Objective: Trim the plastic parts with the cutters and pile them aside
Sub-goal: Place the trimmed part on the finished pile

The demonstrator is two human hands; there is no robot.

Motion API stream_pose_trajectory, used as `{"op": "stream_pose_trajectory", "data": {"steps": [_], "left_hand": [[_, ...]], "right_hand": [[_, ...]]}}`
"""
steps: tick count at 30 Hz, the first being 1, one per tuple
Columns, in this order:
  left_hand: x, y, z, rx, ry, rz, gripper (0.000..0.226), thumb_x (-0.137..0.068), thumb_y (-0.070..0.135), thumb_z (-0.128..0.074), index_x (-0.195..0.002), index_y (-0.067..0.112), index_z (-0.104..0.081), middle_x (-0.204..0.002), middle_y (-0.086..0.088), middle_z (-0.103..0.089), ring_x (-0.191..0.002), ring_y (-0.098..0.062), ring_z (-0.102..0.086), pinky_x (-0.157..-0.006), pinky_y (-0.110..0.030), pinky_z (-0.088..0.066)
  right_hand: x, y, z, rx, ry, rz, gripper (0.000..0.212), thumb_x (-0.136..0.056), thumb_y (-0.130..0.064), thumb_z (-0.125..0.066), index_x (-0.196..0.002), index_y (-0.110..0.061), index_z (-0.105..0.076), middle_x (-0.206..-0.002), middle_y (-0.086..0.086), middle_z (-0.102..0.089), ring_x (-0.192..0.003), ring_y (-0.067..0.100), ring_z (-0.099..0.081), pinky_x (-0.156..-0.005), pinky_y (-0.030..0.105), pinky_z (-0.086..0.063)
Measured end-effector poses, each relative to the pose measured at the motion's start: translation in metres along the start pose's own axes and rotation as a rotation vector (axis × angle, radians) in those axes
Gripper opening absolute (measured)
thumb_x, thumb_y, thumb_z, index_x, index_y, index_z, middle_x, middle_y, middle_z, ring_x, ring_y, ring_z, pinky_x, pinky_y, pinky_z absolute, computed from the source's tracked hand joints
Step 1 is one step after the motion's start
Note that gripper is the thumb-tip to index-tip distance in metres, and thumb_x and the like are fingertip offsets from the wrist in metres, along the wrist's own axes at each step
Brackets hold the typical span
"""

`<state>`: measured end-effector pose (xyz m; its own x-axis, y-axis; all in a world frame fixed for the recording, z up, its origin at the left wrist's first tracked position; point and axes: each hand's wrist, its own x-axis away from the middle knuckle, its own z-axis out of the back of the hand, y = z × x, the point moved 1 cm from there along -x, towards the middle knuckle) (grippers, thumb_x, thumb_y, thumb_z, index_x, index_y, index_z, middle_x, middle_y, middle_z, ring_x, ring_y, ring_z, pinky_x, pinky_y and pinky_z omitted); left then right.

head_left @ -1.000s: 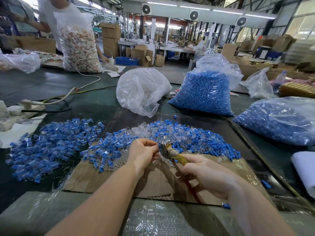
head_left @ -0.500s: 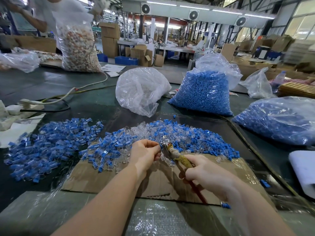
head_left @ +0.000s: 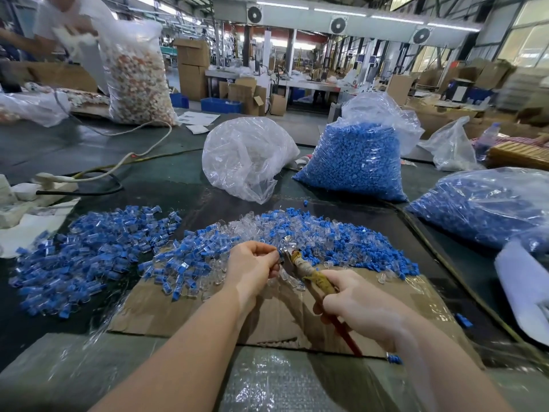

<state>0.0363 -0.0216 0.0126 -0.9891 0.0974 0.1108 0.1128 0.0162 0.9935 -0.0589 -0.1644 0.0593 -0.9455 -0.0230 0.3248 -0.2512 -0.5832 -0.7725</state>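
The left hand [head_left: 252, 264] pinches one small plastic part [head_left: 281, 254] at its fingertips and presents it to the head of the cutters [head_left: 309, 272], whose wrapped handles the right hand [head_left: 356, 304] grips, so that the trim is made above the cardboard sheet [head_left: 285, 316] at the near edge of the desk [head_left: 166, 179], probably to catch offcuts. The untrimmed mixed heap [head_left: 297, 233] lies just beyond the hands within easy reach, while the blue pile [head_left: 89, 251] towards the desk's left edge appears to be the set-aside stock. Filled bags [head_left: 356, 162] stand towards the far edge.
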Motion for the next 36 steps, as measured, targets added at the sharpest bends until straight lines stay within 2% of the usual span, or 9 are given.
{"op": "stream_pose_trajectory", "data": {"steps": [4,9,15,17,20,24,27,33,36], "left_hand": [[-0.001,0.000,0.000,0.003,0.024,0.003,0.008,-0.088,0.001,-0.059,-0.085,0.007,-0.062,-0.072,-0.008,-0.063,-0.055,-0.008,-0.058,-0.049,-0.013,-0.048],[-0.001,0.001,0.005,-0.010,0.052,-0.060,0.010,-0.088,0.001,-0.058,-0.084,0.010,-0.061,-0.075,-0.008,-0.063,-0.060,-0.010,-0.058,-0.050,-0.013,-0.048],[-0.005,0.004,0.017,0.030,0.041,-0.012,0.008,-0.088,-0.001,-0.057,-0.088,0.005,-0.061,-0.072,-0.009,-0.061,-0.056,-0.011,-0.056,-0.050,-0.018,-0.049],[-0.007,0.004,0.024,0.020,0.092,-0.004,0.007,-0.088,0.000,-0.056,-0.090,0.004,-0.060,-0.073,-0.009,-0.060,-0.058,-0.013,-0.056,-0.051,-0.019,-0.049],[-0.013,0.006,0.042,-0.311,0.317,-0.195,0.005,-0.089,0.007,-0.058,-0.087,0.011,-0.061,-0.080,-0.005,-0.064,-0.071,-0.017,-0.061,-0.063,-0.030,-0.053],[-0.021,0.006,0.072,-0.653,0.506,-0.357,0.012,-0.090,0.008,-0.057,-0.093,0.011,-0.068,-0.095,-0.007,-0.066,-0.084,-0.020,-0.059,-0.070,-0.026,-0.042],[-0.025,-0.002,0.087,-0.775,0.504,-0.335,0.017,-0.091,0.005,-0.055,-0.100,0.006,-0.069,-0.106,-0.012,-0.064,-0.091,-0.022,-0.057,-0.075,-0.025,-0.039],[-0.021,-0.006,0.081,-0.891,0.452,-0.416,0.023,-0.088,0.004,-0.058,-0.110,0.003,-0.066,-0.113,-0.009,-0.061,-0.106,-0.024,-0.048,-0.089,-0.029,-0.038],[-0.013,-0.005,0.063,-0.843,0.382,-0.518,0.019,-0.086,0.005,-0.062,-0.104,0.007,-0.068,-0.102,-0.006,-0.060,-0.097,-0.018,-0.044,-0.080,-0.019,-0.031]], "right_hand": [[-0.003,0.003,-0.004,-0.063,0.071,0.045,0.018,-0.084,-0.005,-0.058,-0.085,-0.022,-0.064,-0.072,-0.003,-0.058,-0.059,0.012,-0.053,-0.059,0.027,-0.042],[-0.009,0.012,-0.007,-0.474,0.100,0.001,0.058,-0.074,0.010,-0.065,-0.122,-0.020,-0.058,-0.097,0.014,-0.068,-0.072,0.021,-0.069,-0.065,0.031,-0.055],[-0.009,0.011,-0.012,-0.535,-0.013,0.041,0.058,-0.073,0.018,-0.048,-0.104,-0.026,-0.070,-0.080,0.010,-0.070,-0.065,0.018,-0.066,-0.057,0.028,-0.052],[-0.010,0.013,-0.009,-0.406,0.067,0.060,0.057,-0.075,0.016,-0.048,-0.104,-0.029,-0.069,-0.074,0.003,-0.068,-0.058,0.010,-0.060,-0.051,0.021,-0.046],[-0.016,0.022,-0.003,-0.112,0.316,0.083,0.057,-0.081,0.007,-0.052,-0.123,-0.031,-0.058,-0.075,0.000,-0.060,-0.054,0.010,-0.050,-0.049,0.022,-0.036],[-0.024,0.042,0.010,0.312,0.545,-0.003,0.058,-0.088,-0.012,-0.054,-0.141,-0.030,-0.039,-0.104,0.005,-0.058,-0.100,0.026,-0.052,-0.087,0.039,-0.045],[-0.025,0.051,0.014,0.498,0.622,-0.132,0.059,-0.093,-0.024,-0.053,-0.146,-0.034,-0.028,-0.117,0.006,-0.050,-0.118,0.026,-0.040,-0.099,0.040,-0.038],[-0.029,0.067,0.007,0.686,0.687,-0.194,0.057,-0.094,-0.044,-0.049,-0.145,-0.036,-0.026,-0.127,0.004,-0.043,-0.121,0.022,-0.038,-0.098,0.035,-0.037],[-0.029,0.069,0.005,0.720,0.696,-0.184,0.052,-0.094,-0.050,-0.044,-0.142,-0.035,-0.032,-0.131,0.003,-0.042,-0.123,0.022,-0.037,-0.100,0.035,-0.036]]}}
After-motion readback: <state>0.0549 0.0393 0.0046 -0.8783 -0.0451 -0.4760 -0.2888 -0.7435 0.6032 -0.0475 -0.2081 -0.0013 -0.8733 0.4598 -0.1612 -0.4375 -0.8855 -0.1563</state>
